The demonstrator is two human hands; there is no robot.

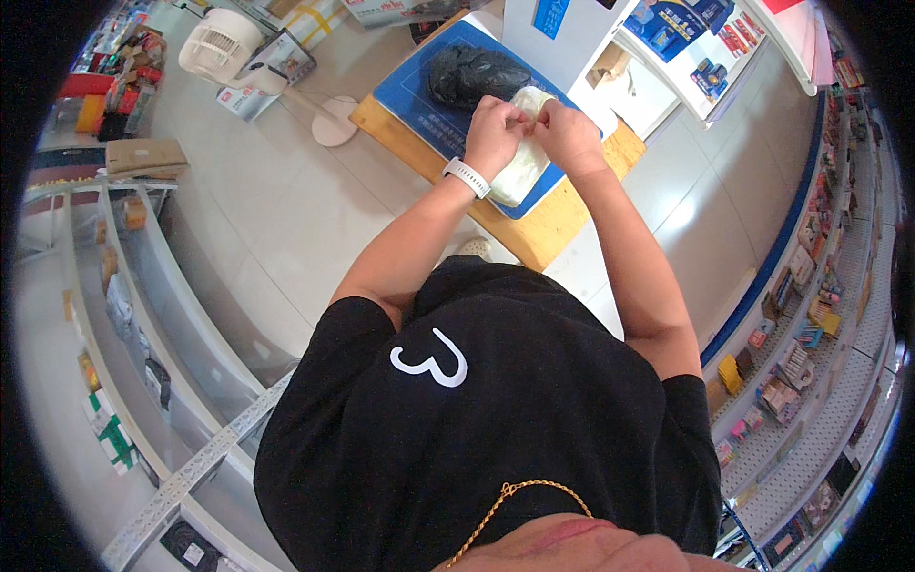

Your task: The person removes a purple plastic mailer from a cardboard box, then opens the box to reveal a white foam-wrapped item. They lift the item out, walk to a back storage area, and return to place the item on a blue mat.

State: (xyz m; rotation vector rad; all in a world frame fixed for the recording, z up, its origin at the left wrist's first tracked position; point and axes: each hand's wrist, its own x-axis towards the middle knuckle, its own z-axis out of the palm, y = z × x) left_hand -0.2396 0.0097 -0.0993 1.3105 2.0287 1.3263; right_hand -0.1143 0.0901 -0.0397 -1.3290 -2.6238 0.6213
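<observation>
A pale, yellowish-white plastic-wrapped bundle (520,175) lies on a blue mat (411,93) on a wooden tabletop (550,232). Over its upper part, my left hand (495,132) and my right hand (570,136) meet with fingertips pinched close together at the wrapping. What exactly the fingers pinch is too small to tell. My left wrist wears a white band. Just beyond my left hand rests a black plastic bag (475,75), crumpled, on the same mat; I do not see either hand touching it.
A white pedestal fan (221,44) stands on the tiled floor at upper left. White shelving (697,79) with boxed goods is at upper right. Long stocked shelves (808,307) curve along the right; metal racks (154,286) with scattered items run along the left, a cardboard box (146,154) on top.
</observation>
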